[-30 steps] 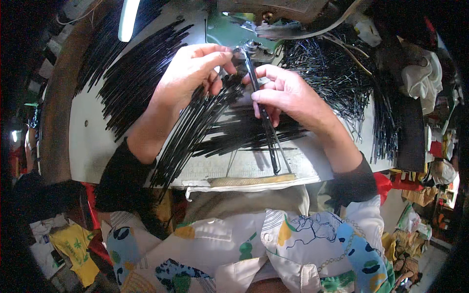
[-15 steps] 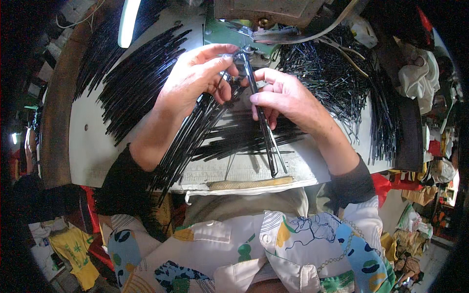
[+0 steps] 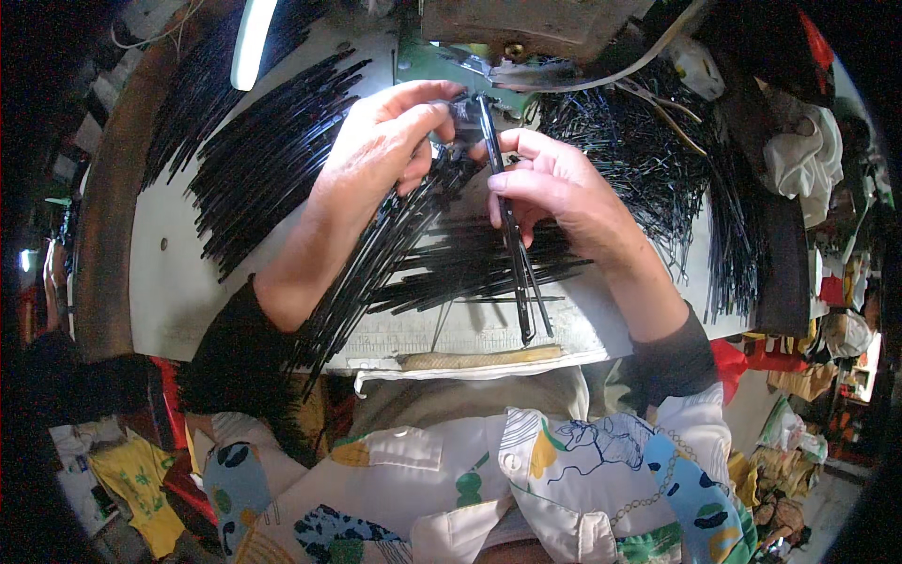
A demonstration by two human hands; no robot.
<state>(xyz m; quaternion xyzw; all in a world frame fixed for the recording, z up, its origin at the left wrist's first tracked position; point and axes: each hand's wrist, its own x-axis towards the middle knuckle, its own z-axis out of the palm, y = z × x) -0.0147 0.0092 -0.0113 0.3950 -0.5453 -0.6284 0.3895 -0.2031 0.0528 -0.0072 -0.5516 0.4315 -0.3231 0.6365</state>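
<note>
Thin black jointed rods (image 3: 512,230), like umbrella ribs, slant from the machine toward the table's near edge. My right hand (image 3: 554,183) is closed on them, thumb on top and fingers curled behind. My left hand (image 3: 390,132) is beside their upper end, its forefinger reaching to the small metal fixture (image 3: 464,115) of a green-based machine (image 3: 411,66). Its other fingers curl inward; what they hold, if anything, is hidden. Under the left wrist lies a bundle of black rods (image 3: 362,273), running down past the table edge. More loose rods (image 3: 442,273) lie crosswise between my hands.
Large heaps of black rods (image 3: 272,141) cover the table's left side. A tangled pile of rods (image 3: 620,160) lies at right. A metal housing (image 3: 526,23) overhangs the far middle, beside a bright tube lamp (image 3: 252,47). A tan strip (image 3: 479,358) runs along the near edge.
The rods' upper end has shifted slightly right, away from the left fingertips. The right hand moved a little right with them. The left forefinger stays by the fixture.
</note>
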